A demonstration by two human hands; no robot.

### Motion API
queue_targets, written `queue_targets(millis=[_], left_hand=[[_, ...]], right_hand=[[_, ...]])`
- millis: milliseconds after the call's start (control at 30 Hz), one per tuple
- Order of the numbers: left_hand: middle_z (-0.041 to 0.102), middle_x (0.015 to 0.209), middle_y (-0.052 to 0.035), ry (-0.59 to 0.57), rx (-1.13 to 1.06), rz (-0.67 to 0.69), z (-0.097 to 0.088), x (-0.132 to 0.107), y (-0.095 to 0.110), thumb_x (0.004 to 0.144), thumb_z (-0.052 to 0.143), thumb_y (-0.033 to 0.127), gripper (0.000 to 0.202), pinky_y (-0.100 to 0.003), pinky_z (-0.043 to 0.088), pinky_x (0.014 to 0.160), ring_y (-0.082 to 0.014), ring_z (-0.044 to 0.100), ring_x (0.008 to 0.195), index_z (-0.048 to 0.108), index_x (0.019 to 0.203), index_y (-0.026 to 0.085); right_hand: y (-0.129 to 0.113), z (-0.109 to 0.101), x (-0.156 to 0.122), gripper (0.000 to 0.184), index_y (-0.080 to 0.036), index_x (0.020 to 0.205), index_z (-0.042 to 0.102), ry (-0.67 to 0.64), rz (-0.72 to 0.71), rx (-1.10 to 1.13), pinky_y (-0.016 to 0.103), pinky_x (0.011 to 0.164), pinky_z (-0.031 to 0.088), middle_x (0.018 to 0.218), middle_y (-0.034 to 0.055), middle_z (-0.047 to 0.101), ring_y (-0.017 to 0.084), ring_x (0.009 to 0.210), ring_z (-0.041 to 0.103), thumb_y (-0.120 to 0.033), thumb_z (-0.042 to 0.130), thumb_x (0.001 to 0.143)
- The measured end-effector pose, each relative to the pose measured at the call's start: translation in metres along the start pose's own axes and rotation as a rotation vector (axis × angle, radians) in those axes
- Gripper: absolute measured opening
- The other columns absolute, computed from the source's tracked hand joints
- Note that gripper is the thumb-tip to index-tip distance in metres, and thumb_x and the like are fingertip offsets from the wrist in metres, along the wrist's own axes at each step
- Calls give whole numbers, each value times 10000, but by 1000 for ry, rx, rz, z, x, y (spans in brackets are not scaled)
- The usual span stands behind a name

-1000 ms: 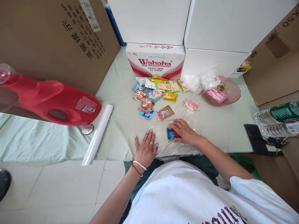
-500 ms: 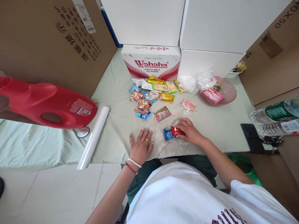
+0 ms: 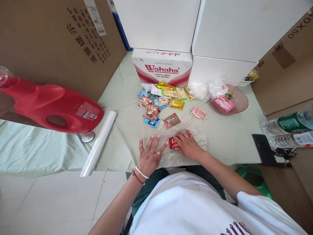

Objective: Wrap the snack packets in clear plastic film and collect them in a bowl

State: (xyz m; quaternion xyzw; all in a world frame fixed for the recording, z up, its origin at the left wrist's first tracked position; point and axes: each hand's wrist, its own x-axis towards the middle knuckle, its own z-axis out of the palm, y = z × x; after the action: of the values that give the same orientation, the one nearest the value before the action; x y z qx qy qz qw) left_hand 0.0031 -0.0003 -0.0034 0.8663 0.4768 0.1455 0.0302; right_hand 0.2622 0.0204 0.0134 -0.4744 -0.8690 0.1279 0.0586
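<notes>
My right hand (image 3: 187,145) is closed over a small red snack packet (image 3: 173,143), whose left end sticks out past the fingers. The blue packet from earlier is mostly hidden at the red one. Beneath them a sheet of clear plastic film (image 3: 201,138) lies on the cloth. To the left, my left hand (image 3: 149,157) rests with its fingers spread and nothing in them, its thumb close to the red packet. Beyond the hands lie a brown packet with red and green ends (image 3: 171,120), a pink wafer packet (image 3: 198,113) and a heap of wrapped snacks (image 3: 151,112).
A white film roll (image 3: 99,143) and a red detergent jug (image 3: 58,109) are at the left. The Wahaha carton (image 3: 162,67) stands behind the snacks. A pink glass bowl (image 3: 242,101) holds packets and crumpled plastic. Bottles (image 3: 288,124) and a black phone (image 3: 262,148) are at the right.
My right hand has slid left with the red packet, covering most of the blue one. My left hand has shifted slightly right, fingers still spread. The camera view has moved a little.
</notes>
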Motion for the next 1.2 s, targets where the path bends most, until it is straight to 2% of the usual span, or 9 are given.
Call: queue_targets(millis=[133,267,433,567,733,800,967,1067,1200], left_hand=[[420,1659,-36,-68,-41,-93,-1,5,-5,898,512,137,611,-729,-11,1262,-333,276,1594,612,1436,408],[545,1576,-61,-71,-91,-284,5,1,-18,903,463,179,454,-756,149,1237,-340,298,1585,735,1247,295],[676,1421,-98,156,-185,-312,-4,-12,-20,927,472,210,346,-634,353,1210,-311,441,1499,768,1102,245],[789,1093,-89,366,-245,-102,-34,-7,5,916,525,174,283,-485,521,1063,-258,650,1219,770,1034,252],[761,1217,-112,149,-413,283,-56,28,49,971,433,200,351,-467,525,1060,-243,640,1270,742,1133,242],[746,1223,-122,168,-474,145,-50,45,53,1005,396,230,352,-457,523,1056,-239,648,1247,727,1125,227],[662,1224,-194,139,-589,-636,-14,87,32,1008,484,427,403,-436,560,954,-260,694,1037,625,1239,128],[577,1351,-254,-52,-642,-734,5,102,21,827,753,538,810,-485,533,1003,-329,664,1122,489,1439,78],[557,1358,-191,-168,-856,-711,17,96,11,551,955,351,1132,-450,535,984,-299,637,1114,413,1524,155]], right_hand=[[5,5,-7,507,-180,1484,555,15,-6,-5,651,1251,204,1432,189,588,352,1446,412,-353,611,1011],[18,2,-11,482,-207,1466,580,35,-24,23,650,1254,194,1416,167,609,352,1469,393,-362,609,1011],[25,1,-12,511,-182,1480,567,14,-55,-4,657,1257,178,1434,177,594,365,1465,390,-382,600,1011],[21,4,-9,467,-160,1467,581,0,-63,-44,645,1259,187,1431,193,585,354,1466,386,-234,560,1006],[16,3,-8,473,-145,1492,566,-27,-66,-50,639,1259,205,1436,206,572,354,1456,395,-176,466,1031],[15,2,-8,491,-158,1516,547,-45,-60,-64,647,1257,205,1447,207,565,357,1449,410,-168,449,1035],[11,4,-9,520,-215,1548,520,-64,-40,-130,652,1261,183,1484,200,550,339,1469,420,-148,412,1044],[9,7,-8,495,-193,1519,554,-73,-33,-153,654,1262,180,1494,213,543,345,1484,406,-159,419,1044],[7,7,-8,471,-179,1498,569,-75,-31,-172,655,1250,210,1482,221,548,344,1479,413,-175,398,1060]])
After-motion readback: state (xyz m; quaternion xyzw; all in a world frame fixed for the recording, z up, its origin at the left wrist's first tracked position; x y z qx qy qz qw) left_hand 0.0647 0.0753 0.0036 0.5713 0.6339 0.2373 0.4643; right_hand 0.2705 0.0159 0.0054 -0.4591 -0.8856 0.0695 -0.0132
